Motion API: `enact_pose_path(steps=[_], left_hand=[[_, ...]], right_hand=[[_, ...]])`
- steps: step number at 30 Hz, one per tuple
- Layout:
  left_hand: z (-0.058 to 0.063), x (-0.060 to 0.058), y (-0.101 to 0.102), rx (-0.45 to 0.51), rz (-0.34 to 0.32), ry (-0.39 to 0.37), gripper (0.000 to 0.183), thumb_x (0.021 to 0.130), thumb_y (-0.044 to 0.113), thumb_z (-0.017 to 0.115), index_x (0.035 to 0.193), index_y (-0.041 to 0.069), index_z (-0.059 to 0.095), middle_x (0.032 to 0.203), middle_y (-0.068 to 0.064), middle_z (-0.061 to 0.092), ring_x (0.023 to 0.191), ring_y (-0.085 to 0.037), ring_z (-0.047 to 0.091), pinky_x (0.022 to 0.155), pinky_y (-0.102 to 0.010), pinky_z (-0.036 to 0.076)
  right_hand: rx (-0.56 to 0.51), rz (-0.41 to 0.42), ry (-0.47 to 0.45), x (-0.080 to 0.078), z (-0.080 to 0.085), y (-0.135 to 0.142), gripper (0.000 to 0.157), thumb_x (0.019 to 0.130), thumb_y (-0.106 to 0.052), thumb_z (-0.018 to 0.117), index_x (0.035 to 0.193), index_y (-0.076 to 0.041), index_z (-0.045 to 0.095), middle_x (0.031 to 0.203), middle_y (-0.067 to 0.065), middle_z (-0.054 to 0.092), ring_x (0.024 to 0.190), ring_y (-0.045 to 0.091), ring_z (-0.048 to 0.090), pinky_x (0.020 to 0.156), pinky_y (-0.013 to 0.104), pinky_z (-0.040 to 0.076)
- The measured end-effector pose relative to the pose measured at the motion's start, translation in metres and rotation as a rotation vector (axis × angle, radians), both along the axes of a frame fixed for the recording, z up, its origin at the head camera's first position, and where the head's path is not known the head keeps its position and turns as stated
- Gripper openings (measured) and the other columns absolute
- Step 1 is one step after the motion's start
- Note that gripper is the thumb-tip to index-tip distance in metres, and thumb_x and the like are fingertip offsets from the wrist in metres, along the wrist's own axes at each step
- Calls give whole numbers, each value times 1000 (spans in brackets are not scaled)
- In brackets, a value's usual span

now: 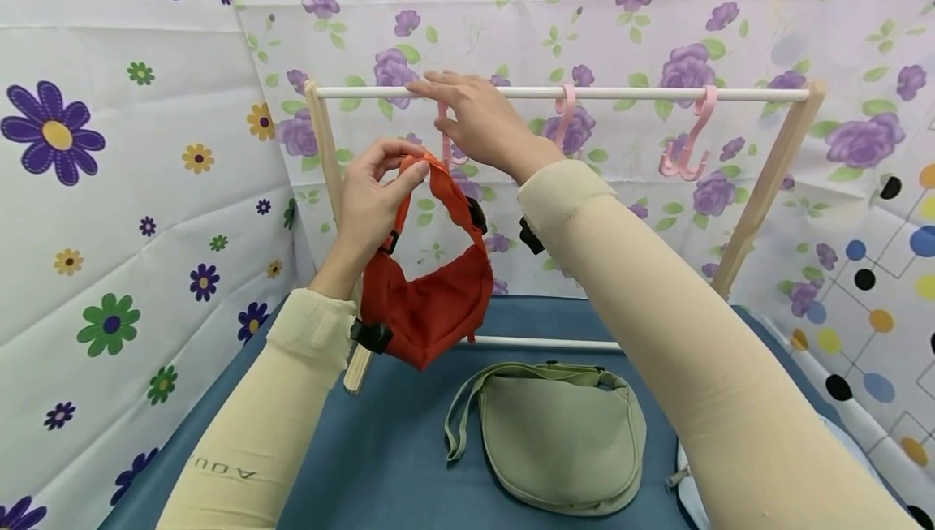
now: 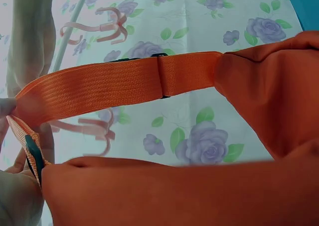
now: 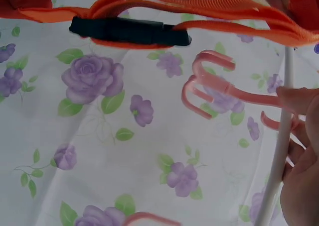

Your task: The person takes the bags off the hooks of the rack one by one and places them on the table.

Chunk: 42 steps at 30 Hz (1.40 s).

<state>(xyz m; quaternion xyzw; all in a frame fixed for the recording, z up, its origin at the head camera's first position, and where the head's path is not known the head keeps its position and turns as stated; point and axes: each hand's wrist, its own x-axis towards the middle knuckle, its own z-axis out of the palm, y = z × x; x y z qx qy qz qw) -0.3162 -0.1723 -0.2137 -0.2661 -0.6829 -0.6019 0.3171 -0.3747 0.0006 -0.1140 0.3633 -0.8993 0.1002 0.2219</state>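
Note:
My left hand (image 1: pixel 368 197) pinches the strap (image 2: pixel 109 89) of a red-orange bag (image 1: pixel 431 311), which hangs below it in the air, left of centre. A black buckle (image 3: pixel 129 32) sits on the strap. At the white rail (image 1: pixel 621 93) of a wooden rack, my right hand (image 1: pixel 478 120) holds the upper part of the leftmost pink hook (image 3: pixel 214 81), its thumb against the stem and its fingers around the rail side. The hook's prongs point down beside the strap, apart from it. Part of this hook is hidden by the right hand in the head view.
Two more pink hooks hang from the rail, a middle hook (image 1: pixel 565 116) and a right one (image 1: pixel 690 136). A sage-green shoulder bag (image 1: pixel 562 441) lies on the blue cloth (image 1: pixel 394 449). Something pale with a zip (image 1: pixel 690 481) is partly behind my right arm.

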Motion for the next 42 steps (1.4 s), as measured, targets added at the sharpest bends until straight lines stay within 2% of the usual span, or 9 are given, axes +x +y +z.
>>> enact_pose_path(steps=[5, 9, 13, 24, 28, 32, 36, 39, 42], left_hand=[[-4, 2, -2, -17, -10, 17, 17, 98, 8, 73, 113, 1, 72, 116, -7, 71, 105, -20, 65, 89, -28, 55], [-7, 4, -6, -22, -29, 31, 18, 98, 6, 72, 114, -2, 71, 113, -6, 69, 103, -20, 65, 84, -26, 56], [-10, 8, -10, -28, -47, 4, 18, 99, 6, 71, 115, -2, 71, 112, -5, 68, 102, -19, 65, 79, -24, 55], [-8, 14, -22, -102, -51, -47, 19, 100, 12, 71, 118, 3, 71, 121, -5, 65, 110, -21, 63, 86, -27, 54], [-5, 17, -25, -116, -31, -52, 20, 100, 13, 71, 119, 5, 71, 122, -5, 65, 112, -20, 63, 88, -27, 53], [-4, 19, -27, -136, -41, -64, 21, 100, 14, 72, 120, 6, 71, 122, -6, 66, 112, -19, 63, 88, -27, 53], [-3, 22, -29, -134, -65, -81, 21, 100, 13, 72, 120, 7, 70, 120, -7, 68, 110, -19, 65, 89, -28, 54], [-3, 25, -30, -130, -78, -101, 21, 100, 14, 72, 120, 8, 70, 119, -7, 69, 109, -20, 65, 90, -28, 54], [-2, 29, -34, -124, -99, -121, 21, 100, 15, 72, 120, 8, 70, 118, -6, 68, 109, -20, 65, 91, -29, 55]], right_hand=[[-64, 73, 40, 3, -7, 9, 58, 109, -21, 57, 162, -30, 39, 171, -2, 26, 159, 18, 14, 127, 38, 9], [-272, 167, 117, 18, -20, 19, 48, 107, -10, 58, 154, -20, 53, 159, 3, 46, 149, 20, 38, 121, 34, 29], [-476, 269, 157, 38, -51, 31, 40, 103, 3, 55, 140, -8, 65, 136, 9, 62, 124, 24, 59, 104, 32, 48], [-608, 323, 54, 53, -133, 54, 40, 101, 5, 55, 140, -5, 62, 133, 12, 64, 116, 30, 61, 98, 47, 51], [-607, 286, -122, 50, -155, 59, 48, 101, -3, 62, 148, -2, 52, 141, 17, 56, 122, 33, 58, 103, 49, 48], [-593, 220, -448, 41, -176, 62, 63, 102, -14, 65, 158, -7, 38, 148, 19, 48, 134, 36, 51, 110, 54, 45], [-570, 207, -765, 32, -194, 59, 71, 104, -28, 66, 163, -16, 29, 156, 15, 42, 144, 35, 43, 112, 57, 43], [-577, 227, -887, 30, -204, 56, 72, 103, -30, 68, 163, -17, 31, 156, 13, 43, 145, 35, 43, 112, 56, 43], [-582, 262, -918, 31, -209, 51, 64, 103, -24, 68, 160, -12, 39, 151, 16, 49, 139, 37, 51, 107, 53, 48]])
